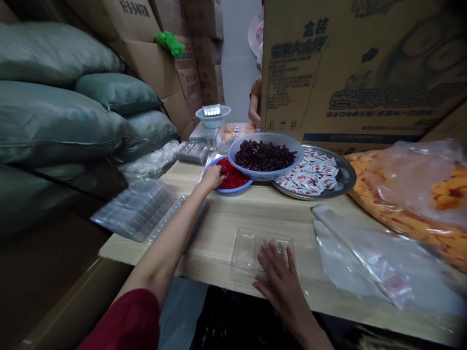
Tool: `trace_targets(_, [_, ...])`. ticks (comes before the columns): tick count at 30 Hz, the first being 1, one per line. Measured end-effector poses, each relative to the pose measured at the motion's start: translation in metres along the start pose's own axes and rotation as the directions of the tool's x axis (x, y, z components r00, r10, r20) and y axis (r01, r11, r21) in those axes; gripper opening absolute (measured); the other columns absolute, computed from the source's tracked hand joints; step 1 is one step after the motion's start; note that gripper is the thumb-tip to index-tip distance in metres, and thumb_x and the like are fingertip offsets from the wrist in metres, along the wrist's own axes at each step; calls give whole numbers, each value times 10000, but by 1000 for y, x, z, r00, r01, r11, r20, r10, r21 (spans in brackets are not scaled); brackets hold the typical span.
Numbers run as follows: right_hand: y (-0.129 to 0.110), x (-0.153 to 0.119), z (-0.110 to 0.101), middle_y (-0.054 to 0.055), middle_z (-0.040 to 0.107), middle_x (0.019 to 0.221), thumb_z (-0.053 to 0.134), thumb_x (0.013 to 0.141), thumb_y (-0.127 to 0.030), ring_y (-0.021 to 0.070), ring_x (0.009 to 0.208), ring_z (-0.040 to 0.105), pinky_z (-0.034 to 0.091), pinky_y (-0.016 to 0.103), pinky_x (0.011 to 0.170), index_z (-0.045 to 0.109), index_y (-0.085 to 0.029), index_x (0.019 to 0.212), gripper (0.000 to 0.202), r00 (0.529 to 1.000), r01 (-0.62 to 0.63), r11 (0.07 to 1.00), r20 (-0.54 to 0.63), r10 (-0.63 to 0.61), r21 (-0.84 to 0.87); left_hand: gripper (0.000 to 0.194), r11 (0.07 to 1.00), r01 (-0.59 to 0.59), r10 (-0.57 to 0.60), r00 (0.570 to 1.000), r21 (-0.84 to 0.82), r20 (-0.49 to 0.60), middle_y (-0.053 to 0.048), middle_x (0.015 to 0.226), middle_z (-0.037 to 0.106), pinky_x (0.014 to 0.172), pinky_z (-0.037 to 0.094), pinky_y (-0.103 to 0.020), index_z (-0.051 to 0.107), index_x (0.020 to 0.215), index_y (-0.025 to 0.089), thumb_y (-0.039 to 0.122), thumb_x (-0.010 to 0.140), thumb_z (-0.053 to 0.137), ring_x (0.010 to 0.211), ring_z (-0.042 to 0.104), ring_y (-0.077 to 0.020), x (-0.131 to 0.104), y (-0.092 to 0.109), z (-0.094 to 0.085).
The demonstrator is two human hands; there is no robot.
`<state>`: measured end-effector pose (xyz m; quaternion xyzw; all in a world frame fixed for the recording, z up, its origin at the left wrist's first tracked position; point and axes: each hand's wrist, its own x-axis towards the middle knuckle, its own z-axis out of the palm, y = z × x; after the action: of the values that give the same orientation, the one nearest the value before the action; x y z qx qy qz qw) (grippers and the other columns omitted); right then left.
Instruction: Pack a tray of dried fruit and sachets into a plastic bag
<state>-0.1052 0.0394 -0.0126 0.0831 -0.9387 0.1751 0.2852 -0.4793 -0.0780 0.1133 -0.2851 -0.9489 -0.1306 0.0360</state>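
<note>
My left hand (212, 178) reaches over the near left rim of a small blue bowl (235, 191). Its fingers curl down at the small bright red pieces (233, 176) inside, with the fingertips partly hidden. Close to the table's front edge, a clear plastic tray (245, 248) with moulded compartments lies under my right hand (277, 272). That hand is open, fingers spread, resting on or just over the tray's right part. A larger pale bowl (248, 170) of dark, dried-looking pieces (264, 155) overlaps the red pieces' bowl from behind.
A metal basin (348, 182) holds white sachets (310, 174). Stacked clear trays (134, 209) lie at left. Plastic bags (368, 262) and a large bag of orange pieces (408, 209) lie right. A carton (357, 73) blocks the back right; a person's arm (254, 104) shows beside it.
</note>
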Motion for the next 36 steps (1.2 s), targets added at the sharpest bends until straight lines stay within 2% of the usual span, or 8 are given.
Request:
trace_targets(6, [17,-19,-21,102,570,1424,563,952,-184,288,1383,482,268,633,1196,487,-228,1450,506,978,-139,986,-143,152,97,226,998,63,-64,995,14,81,-136,857,732,771,522,-329,704,813,174,349,695,783,896,701,-291,40,-7,34])
trace_targets(14, [44,-38,-36,79,635,1335,551,956,-183,251,1224,623,453,593,1096,602,-251,1333,386,905,-315,922,-222,363,224,131,989,50,-62,994,-143,-86,-42,796,723,737,483,-273,683,838,160,276,857,626,766,636,-164,21,-25,8])
trace_targets(19, [39,-41,-34,88,645,1313,546,961,-189,248,1252,599,470,558,1094,638,-232,1294,348,848,-393,874,-255,465,286,349,980,-56,-7,950,-193,-311,-97,1088,711,872,476,-269,620,1155,94,295,978,396,947,629,-161,23,22,-38])
trace_targets(21, [40,-43,-29,95,654,1293,548,956,-187,253,1242,605,493,541,1071,652,-223,1272,335,819,-412,860,-290,495,302,339,979,-145,101,957,-145,-272,-74,1100,712,901,478,-273,648,1159,141,305,967,421,969,637,-168,35,54,-48])
trace_targets(26, [44,-45,-22,112,662,1259,555,938,-158,252,1181,634,535,501,1011,663,-204,1237,321,775,-408,855,-375,510,321,195,978,-209,209,978,26,13,-138,916,730,885,509,-375,745,899,130,146,707,717,943,676,-298,77,122,-25])
trace_targets(30, [38,-43,-34,125,652,1258,544,946,-153,253,1192,619,510,522,1032,656,-198,1233,311,725,-454,799,-357,588,395,285,982,-169,164,985,87,60,-158,943,713,941,492,-432,729,897,121,107,615,768,1045,647,-367,92,130,-13])
trace_targets(33, [32,-43,-46,111,659,1233,546,942,-129,255,1220,598,467,556,1075,660,-212,1224,315,752,-433,813,-343,563,389,232,986,-148,150,988,76,-28,-133,1014,695,984,464,-437,692,1005,120,215,799,645,1092,621,-329,72,124,-28])
trace_targets(36, [25,-46,-51,97,655,1237,548,938,-108,263,1277,559,401,599,1126,655,-233,1241,345,823,-393,853,-282,493,342,269,944,-289,239,932,-160,-271,-80,1049,682,963,464,-388,642,1086,150,298,946,466,1040,619,-244,14,129,-34])
